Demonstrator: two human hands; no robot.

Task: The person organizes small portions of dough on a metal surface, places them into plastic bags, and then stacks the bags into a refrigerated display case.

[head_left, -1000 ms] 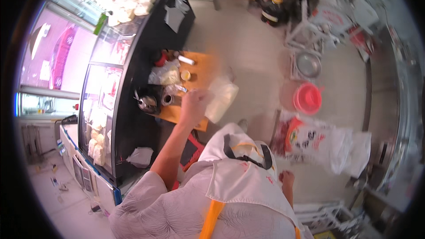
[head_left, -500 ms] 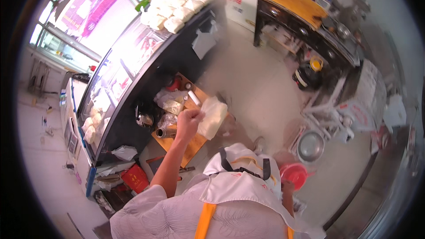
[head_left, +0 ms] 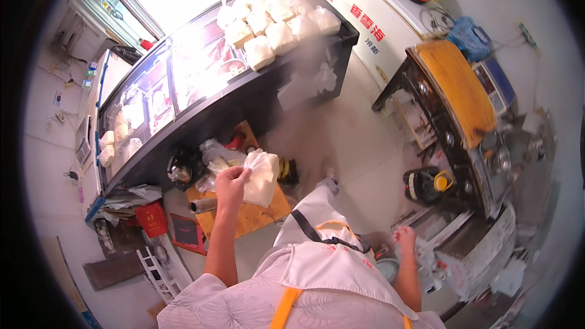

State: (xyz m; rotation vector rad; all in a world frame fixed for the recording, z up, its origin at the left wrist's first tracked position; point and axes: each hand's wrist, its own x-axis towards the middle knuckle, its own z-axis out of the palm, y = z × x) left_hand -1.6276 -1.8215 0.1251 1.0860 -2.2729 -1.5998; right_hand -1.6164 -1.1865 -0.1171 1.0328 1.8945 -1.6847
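To the left of the low table [head_left: 244,222], a red packet [head_left: 151,219] sits among papers, and a dark kettle [head_left: 181,172] stands just beside its far-left corner. A cylindrical cup [head_left: 202,205] is at the table's left edge (upright or lying, I cannot tell). Next comes the left hand [head_left: 230,183], thumb and fingers pinching the gathered neck of a clear bag. From that pinch hangs a bagged block [head_left: 262,180], pale and squarish, in view over the low table.

The weight seems to depend on that thin neck alone: should the film slip or tear, the block could drop onto the table or floor and break or dent. A wide swing leftward might knock the cup over.

Beyond the table runs the display case [head_left: 225,106], topped by crowded pale bundles [head_left: 277,33]; jostling there could send an edge one down.

Well right of the table, the right hand [head_left: 403,237] has its fingers curled; whether they enclose anything, I cannot tell. Farther right stands a yellow-capped jug [head_left: 426,186].
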